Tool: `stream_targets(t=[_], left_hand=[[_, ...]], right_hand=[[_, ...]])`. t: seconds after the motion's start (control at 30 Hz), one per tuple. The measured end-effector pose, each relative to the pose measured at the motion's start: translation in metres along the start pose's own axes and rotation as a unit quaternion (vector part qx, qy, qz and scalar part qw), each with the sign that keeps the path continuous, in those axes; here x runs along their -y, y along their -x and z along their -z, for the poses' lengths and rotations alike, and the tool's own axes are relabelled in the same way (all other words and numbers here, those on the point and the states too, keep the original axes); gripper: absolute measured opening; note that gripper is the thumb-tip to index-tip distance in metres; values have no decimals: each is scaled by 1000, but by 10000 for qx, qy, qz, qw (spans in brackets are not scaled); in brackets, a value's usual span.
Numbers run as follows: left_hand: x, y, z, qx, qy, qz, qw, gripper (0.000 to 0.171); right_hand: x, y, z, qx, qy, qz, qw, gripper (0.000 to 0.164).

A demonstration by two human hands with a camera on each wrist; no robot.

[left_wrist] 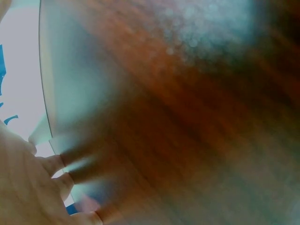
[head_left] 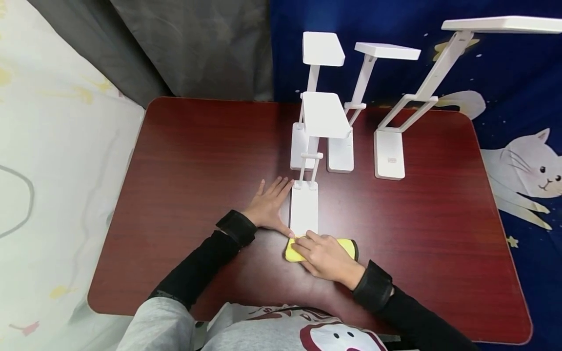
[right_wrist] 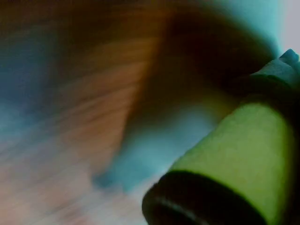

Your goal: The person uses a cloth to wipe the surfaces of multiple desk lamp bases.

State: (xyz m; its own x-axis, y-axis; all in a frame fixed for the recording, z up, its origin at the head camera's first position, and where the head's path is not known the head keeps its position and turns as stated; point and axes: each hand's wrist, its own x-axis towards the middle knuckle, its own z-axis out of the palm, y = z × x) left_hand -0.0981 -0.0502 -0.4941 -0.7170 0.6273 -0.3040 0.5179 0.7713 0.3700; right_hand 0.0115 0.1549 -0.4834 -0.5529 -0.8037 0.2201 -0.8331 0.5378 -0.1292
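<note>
A white desk lamp (head_left: 304, 207) stands nearest the person, its flat base toward them and its panel (head_left: 326, 115) raised behind. My left hand (head_left: 269, 207) lies along the left side of that base with fingers spread; its thumb reaches the base's near corner. In the left wrist view, the fingers (left_wrist: 61, 185) show against the white base (left_wrist: 28, 61). My right hand (head_left: 327, 256) holds a folded yellow cloth (head_left: 349, 246) with dark edging at the near end of the base. That cloth (right_wrist: 243, 145) looks bent and bulging in the right wrist view, where the fingers are mostly hidden.
Three more white lamps stand behind: one at the back left (head_left: 324, 48), one in the middle (head_left: 340, 155) and a larger one (head_left: 390, 156) at the right. The reddish-brown table (head_left: 193, 161) has rounded corners. A grey curtain (head_left: 202, 48) and a blue patterned one (head_left: 522, 122) border it.
</note>
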Motion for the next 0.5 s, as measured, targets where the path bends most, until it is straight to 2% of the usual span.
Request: stream_targets(t=[0.23, 0.4, 0.5], left_hand=[[0, -1, 0, 152, 71, 50, 9998, 145], [2, -1, 0, 140, 16, 45, 9999, 146], [4, -1, -1, 97, -3, 1, 10000, 146]], right_hand=[[-10, 29, 10, -44, -73, -434, 9990, 39], [-18, 44, 15, -82, -71, -693, 9975, 39], [-19, 47, 18, -179, -106, -660, 9976, 39]])
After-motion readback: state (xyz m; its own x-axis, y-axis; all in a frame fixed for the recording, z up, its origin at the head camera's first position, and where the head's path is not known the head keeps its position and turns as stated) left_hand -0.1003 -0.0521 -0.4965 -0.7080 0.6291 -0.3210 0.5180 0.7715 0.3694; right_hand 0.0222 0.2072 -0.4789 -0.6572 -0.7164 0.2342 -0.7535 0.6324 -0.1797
